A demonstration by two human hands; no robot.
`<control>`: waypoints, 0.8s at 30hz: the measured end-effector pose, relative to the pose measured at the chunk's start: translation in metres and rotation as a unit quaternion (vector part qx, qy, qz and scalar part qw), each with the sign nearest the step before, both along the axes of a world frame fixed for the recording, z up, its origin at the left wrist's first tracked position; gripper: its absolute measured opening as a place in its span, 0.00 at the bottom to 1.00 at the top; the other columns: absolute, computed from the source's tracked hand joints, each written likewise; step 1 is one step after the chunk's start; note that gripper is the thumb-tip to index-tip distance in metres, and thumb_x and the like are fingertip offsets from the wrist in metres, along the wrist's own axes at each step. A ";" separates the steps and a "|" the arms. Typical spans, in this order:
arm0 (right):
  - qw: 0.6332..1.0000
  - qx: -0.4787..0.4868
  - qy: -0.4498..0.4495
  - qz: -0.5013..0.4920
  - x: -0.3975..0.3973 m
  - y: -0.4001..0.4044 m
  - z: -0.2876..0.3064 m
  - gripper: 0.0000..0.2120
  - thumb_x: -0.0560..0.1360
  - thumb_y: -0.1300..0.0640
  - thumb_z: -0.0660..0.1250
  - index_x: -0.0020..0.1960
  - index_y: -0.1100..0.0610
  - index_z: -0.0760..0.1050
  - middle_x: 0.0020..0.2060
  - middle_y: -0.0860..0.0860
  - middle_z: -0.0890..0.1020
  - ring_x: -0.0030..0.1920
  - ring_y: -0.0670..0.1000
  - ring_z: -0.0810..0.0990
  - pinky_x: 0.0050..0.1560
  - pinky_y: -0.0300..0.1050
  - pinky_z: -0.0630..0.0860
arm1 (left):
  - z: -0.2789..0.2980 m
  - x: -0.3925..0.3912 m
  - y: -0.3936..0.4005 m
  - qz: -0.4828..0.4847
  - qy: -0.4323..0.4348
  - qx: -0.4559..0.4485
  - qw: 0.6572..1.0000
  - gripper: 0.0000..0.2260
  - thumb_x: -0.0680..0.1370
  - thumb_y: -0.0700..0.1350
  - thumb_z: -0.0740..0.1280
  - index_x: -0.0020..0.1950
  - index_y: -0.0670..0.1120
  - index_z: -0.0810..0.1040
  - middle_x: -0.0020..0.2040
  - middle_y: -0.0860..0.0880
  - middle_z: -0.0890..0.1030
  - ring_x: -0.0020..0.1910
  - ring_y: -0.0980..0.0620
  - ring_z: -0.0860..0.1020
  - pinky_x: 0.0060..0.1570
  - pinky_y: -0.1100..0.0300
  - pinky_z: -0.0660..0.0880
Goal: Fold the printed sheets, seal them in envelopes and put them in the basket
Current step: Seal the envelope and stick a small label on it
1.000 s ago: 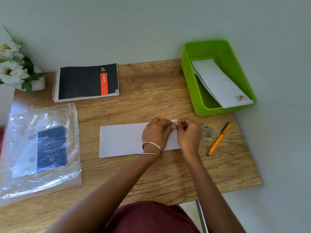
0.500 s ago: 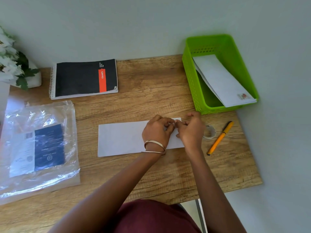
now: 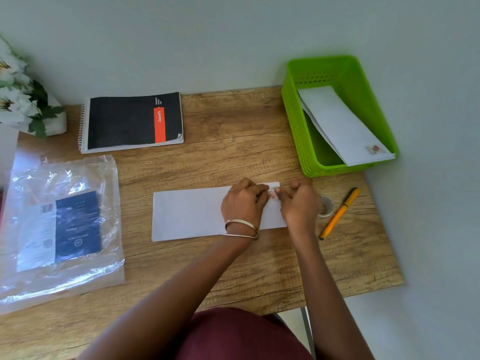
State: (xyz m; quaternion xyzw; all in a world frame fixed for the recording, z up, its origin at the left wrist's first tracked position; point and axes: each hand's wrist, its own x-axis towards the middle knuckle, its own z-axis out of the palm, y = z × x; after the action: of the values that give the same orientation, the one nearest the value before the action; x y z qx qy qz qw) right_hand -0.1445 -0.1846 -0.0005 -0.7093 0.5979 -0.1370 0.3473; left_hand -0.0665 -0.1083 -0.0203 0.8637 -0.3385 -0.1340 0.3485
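Note:
A long white envelope (image 3: pixel 189 214) lies flat in the middle of the wooden desk (image 3: pixel 233 141). My left hand (image 3: pixel 242 203), with two bangles on the wrist, rests curled on the envelope's right part. My right hand (image 3: pixel 298 203) is curled beside it. The fingertips of both hands meet on a small pinkish stamp sticker (image 3: pixel 272 195) at the envelope's upper right corner. A green plastic basket (image 3: pixel 293 131) stands at the back right and holds white envelopes (image 3: pixel 340 126), the top one with a stamp on its near corner.
A tape roll (image 3: pixel 326 206) and an orange pen (image 3: pixel 339 214) lie right of my right hand. A black spiral notebook (image 3: pixel 130 120) sits at the back. A clear plastic packet (image 3: pixel 59 224) lies at the left. White flowers (image 3: pixel 18 100) stand at the far left, a wall behind.
Both hands stay together at the envelope's upper right corner and have come down onto it. The right hand's fingers have curled in. The envelope has not moved.

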 end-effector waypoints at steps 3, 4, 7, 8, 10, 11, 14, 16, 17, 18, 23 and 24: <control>1.000 -0.010 0.010 0.022 -0.006 0.004 -0.002 0.17 0.73 0.56 0.72 0.54 0.63 0.71 0.44 0.61 0.81 0.46 0.59 0.79 0.39 0.43 0.66 | -0.001 -0.001 0.001 0.006 0.001 -0.001 1.000 0.07 0.74 0.48 0.69 0.48 0.50 0.84 0.43 0.51 0.80 0.44 0.49 0.77 0.36 0.60 0.67; 0.999 -0.017 0.019 0.030 -0.007 0.005 -0.003 0.17 0.73 0.56 0.72 0.55 0.63 0.71 0.44 0.60 0.80 0.46 0.58 0.79 0.38 0.43 0.66 | -0.001 -0.001 0.001 0.006 0.003 -0.001 1.000 0.07 0.74 0.48 0.69 0.48 0.50 0.84 0.43 0.51 0.80 0.44 0.49 0.77 0.37 0.60 0.67; 0.996 -0.035 0.052 0.056 -0.008 0.006 0.000 0.16 0.73 0.57 0.72 0.56 0.62 0.70 0.45 0.59 0.81 0.45 0.57 0.79 0.37 0.42 0.64 | 0.001 0.000 0.001 0.000 0.018 0.000 1.000 0.07 0.74 0.48 0.69 0.49 0.50 0.84 0.44 0.51 0.79 0.44 0.49 0.77 0.36 0.60 0.69; 0.996 -0.036 0.056 0.063 -0.006 0.005 0.002 0.16 0.73 0.58 0.72 0.56 0.62 0.71 0.45 0.60 0.81 0.46 0.58 0.80 0.38 0.42 0.64 | 0.002 0.002 0.002 -0.004 0.028 0.001 1.000 0.07 0.74 0.48 0.69 0.50 0.50 0.84 0.44 0.51 0.79 0.44 0.50 0.77 0.36 0.60 0.70; 0.997 -0.025 0.042 0.064 -0.003 0.002 0.005 0.16 0.72 0.57 0.72 0.55 0.62 0.72 0.45 0.59 0.81 0.47 0.59 0.80 0.39 0.43 0.66 | 0.003 0.006 0.004 -0.019 0.048 0.002 0.999 0.08 0.74 0.48 0.69 0.51 0.51 0.83 0.45 0.50 0.78 0.43 0.50 0.76 0.37 0.59 0.71; 0.998 -0.019 0.028 0.057 0.000 0.001 0.006 0.15 0.72 0.56 0.72 0.54 0.61 0.73 0.45 0.59 0.82 0.48 0.58 0.79 0.39 0.43 0.66 | 0.003 0.008 0.005 -0.028 0.052 -0.001 0.998 0.08 0.73 0.48 0.70 0.52 0.51 0.83 0.45 0.50 0.78 0.43 0.50 0.76 0.37 0.59 0.71; 0.999 -0.030 0.015 0.039 0.006 0.001 0.006 0.15 0.75 0.51 0.69 0.51 0.63 0.74 0.45 0.58 0.83 0.48 0.58 0.80 0.39 0.42 0.65 | 0.004 0.011 0.008 -0.045 0.057 -0.003 0.997 0.09 0.73 0.47 0.71 0.52 0.51 0.83 0.45 0.49 0.77 0.43 0.49 0.76 0.38 0.58 0.71; 0.997 -0.042 0.039 0.049 0.010 0.001 0.000 0.16 0.75 0.49 0.68 0.51 0.63 0.75 0.44 0.57 0.83 0.46 0.57 0.81 0.37 0.40 0.64 | 0.005 0.012 0.007 -0.053 0.060 0.001 0.997 0.10 0.73 0.46 0.71 0.54 0.51 0.82 0.46 0.48 0.77 0.43 0.48 0.75 0.39 0.56 0.72; 0.996 -0.045 0.051 0.054 0.011 0.000 -0.004 0.16 0.75 0.48 0.68 0.51 0.62 0.75 0.43 0.57 0.83 0.46 0.57 0.81 0.36 0.40 0.64 | 0.005 0.013 0.007 -0.055 0.060 0.003 0.997 0.11 0.72 0.46 0.71 0.54 0.51 0.82 0.46 0.47 0.76 0.44 0.49 0.75 0.40 0.56 0.72; 0.995 -0.050 0.059 0.058 0.011 0.000 -0.006 0.16 0.75 0.48 0.68 0.51 0.62 0.75 0.43 0.57 0.83 0.46 0.57 0.81 0.36 0.40 0.64 | 0.005 0.014 0.007 -0.055 0.061 0.003 0.997 0.11 0.72 0.45 0.72 0.54 0.51 0.82 0.46 0.47 0.76 0.44 0.49 0.74 0.41 0.56 0.72; 0.992 -0.077 0.049 0.083 0.007 0.006 -0.008 0.16 0.75 0.53 0.68 0.54 0.63 0.71 0.47 0.61 0.81 0.48 0.60 0.79 0.39 0.43 0.66 | 0.002 0.010 0.008 -0.027 0.061 -0.017 0.998 0.11 0.71 0.44 0.72 0.53 0.47 0.83 0.46 0.45 0.75 0.44 0.48 0.74 0.40 0.58 0.70; 0.992 -0.079 0.040 0.091 0.005 0.009 -0.009 0.15 0.75 0.54 0.69 0.54 0.63 0.70 0.48 0.61 0.80 0.49 0.60 0.78 0.39 0.43 0.66 | 0.002 0.009 0.008 -0.022 0.060 -0.021 0.998 0.11 0.71 0.44 0.72 0.52 0.47 0.83 0.45 0.45 0.75 0.44 0.48 0.74 0.40 0.59 0.70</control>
State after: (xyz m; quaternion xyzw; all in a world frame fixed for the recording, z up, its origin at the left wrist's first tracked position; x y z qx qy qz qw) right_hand -0.1397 -0.1761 -0.0095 -0.7908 0.5315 -0.1233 0.2773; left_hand -0.0577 -0.1000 -0.0179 0.8388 -0.3388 -0.1865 0.3832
